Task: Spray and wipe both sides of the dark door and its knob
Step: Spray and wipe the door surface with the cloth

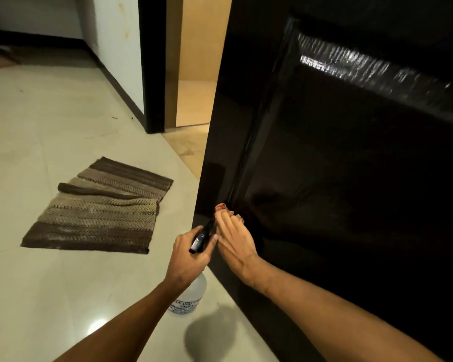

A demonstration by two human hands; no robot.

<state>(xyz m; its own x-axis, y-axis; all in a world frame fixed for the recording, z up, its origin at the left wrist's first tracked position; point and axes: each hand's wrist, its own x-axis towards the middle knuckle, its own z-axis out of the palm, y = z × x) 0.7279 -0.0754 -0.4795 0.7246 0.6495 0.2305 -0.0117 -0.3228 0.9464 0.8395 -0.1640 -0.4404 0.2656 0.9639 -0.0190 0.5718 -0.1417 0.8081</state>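
Dark door point(324, 165) | left hand point(187, 259) grips spray bottle point(191, 296) | right hand point(234, 240) apparently pinches cloth point(221, 207)

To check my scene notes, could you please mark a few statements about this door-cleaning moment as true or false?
1. The left hand grips the spray bottle. True.
2. The right hand holds a reddish cloth against the dark door. True.
3. The striped mat hangs over the door. False: it lies on the tiled floor.
4. The door is shut in its frame. False: it stands open, with the doorway showing beside its edge.
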